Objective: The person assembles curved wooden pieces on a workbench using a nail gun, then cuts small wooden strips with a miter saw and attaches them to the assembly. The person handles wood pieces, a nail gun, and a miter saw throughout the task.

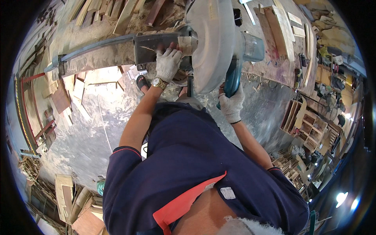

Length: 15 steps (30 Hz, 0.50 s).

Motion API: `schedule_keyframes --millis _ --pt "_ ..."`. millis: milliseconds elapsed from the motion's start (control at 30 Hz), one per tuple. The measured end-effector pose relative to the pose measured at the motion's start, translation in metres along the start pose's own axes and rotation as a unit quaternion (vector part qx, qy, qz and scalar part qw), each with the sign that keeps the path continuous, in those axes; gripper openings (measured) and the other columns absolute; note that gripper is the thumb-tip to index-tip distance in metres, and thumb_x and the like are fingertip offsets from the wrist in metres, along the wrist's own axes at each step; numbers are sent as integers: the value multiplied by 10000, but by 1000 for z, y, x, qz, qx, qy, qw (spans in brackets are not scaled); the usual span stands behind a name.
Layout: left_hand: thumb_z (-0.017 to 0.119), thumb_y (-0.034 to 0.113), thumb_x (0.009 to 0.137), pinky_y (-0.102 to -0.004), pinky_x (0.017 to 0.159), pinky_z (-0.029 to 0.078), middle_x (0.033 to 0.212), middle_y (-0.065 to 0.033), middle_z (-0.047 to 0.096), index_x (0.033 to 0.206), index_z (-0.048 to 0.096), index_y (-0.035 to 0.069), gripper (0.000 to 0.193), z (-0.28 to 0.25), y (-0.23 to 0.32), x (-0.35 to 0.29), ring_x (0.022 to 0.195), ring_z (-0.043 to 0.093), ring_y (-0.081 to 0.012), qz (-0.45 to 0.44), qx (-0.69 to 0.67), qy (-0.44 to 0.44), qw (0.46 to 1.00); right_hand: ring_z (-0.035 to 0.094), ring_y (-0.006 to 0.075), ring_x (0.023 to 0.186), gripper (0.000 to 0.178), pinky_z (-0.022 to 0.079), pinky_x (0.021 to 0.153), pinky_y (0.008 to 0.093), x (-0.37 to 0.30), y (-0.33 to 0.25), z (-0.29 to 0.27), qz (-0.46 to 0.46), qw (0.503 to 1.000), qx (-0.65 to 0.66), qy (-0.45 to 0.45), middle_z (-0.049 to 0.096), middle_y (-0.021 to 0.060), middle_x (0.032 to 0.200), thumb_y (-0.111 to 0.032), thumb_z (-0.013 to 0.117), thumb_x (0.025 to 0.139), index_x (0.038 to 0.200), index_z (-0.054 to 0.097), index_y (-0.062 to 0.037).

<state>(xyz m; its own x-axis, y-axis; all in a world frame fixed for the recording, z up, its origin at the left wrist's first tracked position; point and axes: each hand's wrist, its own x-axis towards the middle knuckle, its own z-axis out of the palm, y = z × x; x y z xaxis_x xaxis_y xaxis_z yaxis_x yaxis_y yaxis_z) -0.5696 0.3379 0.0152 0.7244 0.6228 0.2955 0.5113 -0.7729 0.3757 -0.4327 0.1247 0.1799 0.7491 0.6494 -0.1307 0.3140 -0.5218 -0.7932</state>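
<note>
Gripping saw handle [234,76] w/ R hand [232,104]; resting L hand [168,65] by wood block [185,46], can't tell if holding; prob. set up, can't confirm cut.

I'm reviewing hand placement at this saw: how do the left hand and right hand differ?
The left hand reaches over the dark metal bed beside the small wood block; the right hand wraps the teal handle. The left hand has a gold-toned watch at the wrist, the right hand only a dark band. Both wear whitish knit gloves.
</note>
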Motion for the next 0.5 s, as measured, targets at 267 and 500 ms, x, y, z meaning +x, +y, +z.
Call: schedule_keyframes --millis 267,500 --pt "700 200 876 -609 1113 354 1109 -23 711 1088 667 143 221 -11 3 2 1339 576 -222 -13 -1 -40 999 728 296 732 268 554 701 380 -2 -1 3 -10 999 -49 22 718 142 812 -88 714 763 1004 621 -16" --pt "704 196 865 -583 1141 338 1190 -42 721 1073 687 131 218 -6 -1 1 1335 584 -225 -9 -10 -20 1000 718 324 695 316 547 654 405 -3 7 8 17 1000 -7 16 703 166 775 -155 758 755 964 583 3"
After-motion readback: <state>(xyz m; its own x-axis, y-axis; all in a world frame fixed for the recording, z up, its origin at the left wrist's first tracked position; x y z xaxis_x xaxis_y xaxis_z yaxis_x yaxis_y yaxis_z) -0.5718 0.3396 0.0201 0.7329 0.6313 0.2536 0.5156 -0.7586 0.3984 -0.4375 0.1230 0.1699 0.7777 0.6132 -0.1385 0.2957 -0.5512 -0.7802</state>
